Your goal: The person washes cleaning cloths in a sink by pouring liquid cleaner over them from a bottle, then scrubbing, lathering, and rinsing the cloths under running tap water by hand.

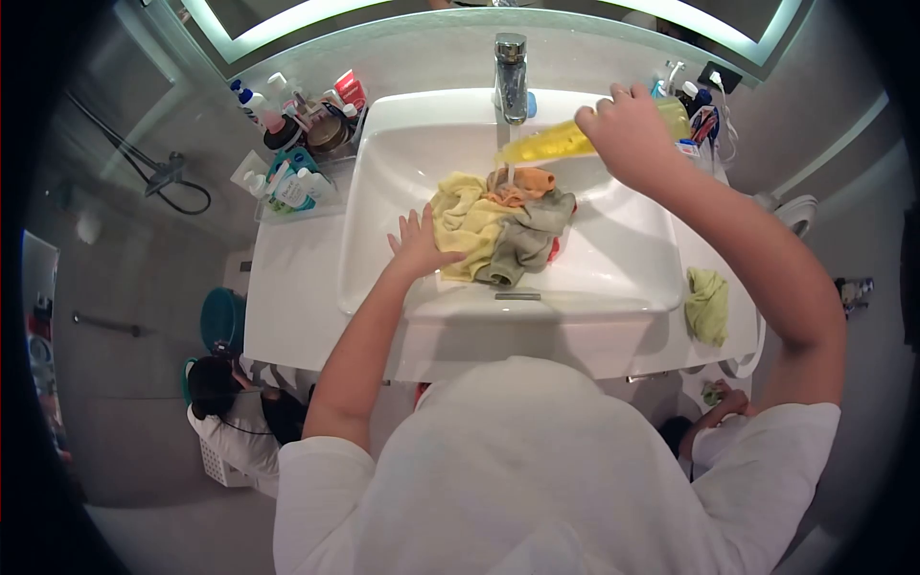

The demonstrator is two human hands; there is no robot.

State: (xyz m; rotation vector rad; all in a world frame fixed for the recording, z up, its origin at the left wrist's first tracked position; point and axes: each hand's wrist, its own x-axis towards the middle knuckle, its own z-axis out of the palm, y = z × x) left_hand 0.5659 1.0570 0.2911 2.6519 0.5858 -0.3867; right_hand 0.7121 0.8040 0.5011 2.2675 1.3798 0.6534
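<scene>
My right hand (628, 134) grips a bottle of yellow liquid (551, 146), tilted with its narrow end pointing left over the sink (623, 254). Beneath that end lies a heap of cloths: a yellow cloth (468, 225), an orange cloth (529, 182) and a grey-green cloth (530, 235). A bit of red (554, 249) peeks out at the heap's right edge. My left hand (419, 249) has its fingers spread, with the fingertips and thumb at the yellow cloth's left side. Water seems to run from the faucet (511, 77) onto the orange cloth.
Toiletries fill a clear tray (331, 206) left of the sink. More bottles (692, 101) and a plugged-in cable stand at the back right. A green cloth (707, 307) lies on the right counter. Behind, another person (235, 412) crouches at lower left; another's hand (733, 398) shows at lower right.
</scene>
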